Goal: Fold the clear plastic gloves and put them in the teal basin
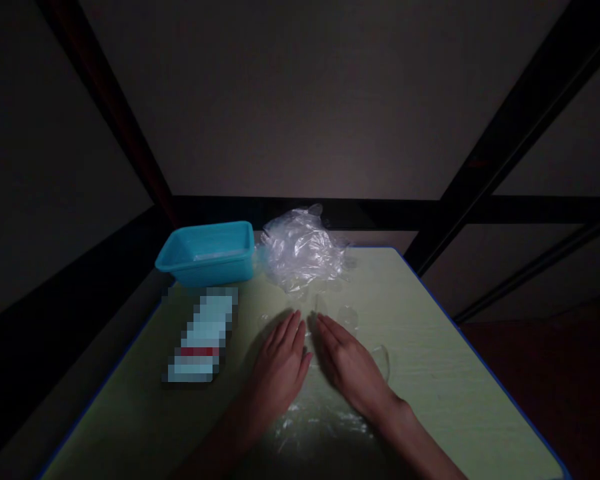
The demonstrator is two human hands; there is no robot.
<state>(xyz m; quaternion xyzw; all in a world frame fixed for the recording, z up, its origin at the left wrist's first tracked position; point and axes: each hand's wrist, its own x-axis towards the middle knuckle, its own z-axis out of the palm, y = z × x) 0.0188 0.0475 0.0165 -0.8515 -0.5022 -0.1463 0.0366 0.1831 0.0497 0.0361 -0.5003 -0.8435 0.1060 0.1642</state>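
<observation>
A thin, clear disposable plastic glove (325, 417) lies spread on the table, with rounded finger-like outlines showing around my hands. My left hand (281, 360) rests flat on it, fingers stretched out and close together. Beside it, a small gap away, my right hand (353, 367) also lies with its fingers extended over the film. Neither hand grips anything. Beyond my fingertips sits a crumpled heap of clear plastic gloves (303, 247). Parts of the flat glove are hidden under my palms.
A turquoise plastic basket (213, 273) stands at the table's back left corner. In front of it lies a phone-shaped object (203, 337), its surface blurred out. The pale table (430, 347) has a blue edge and meets a wall (305, 100) at the back.
</observation>
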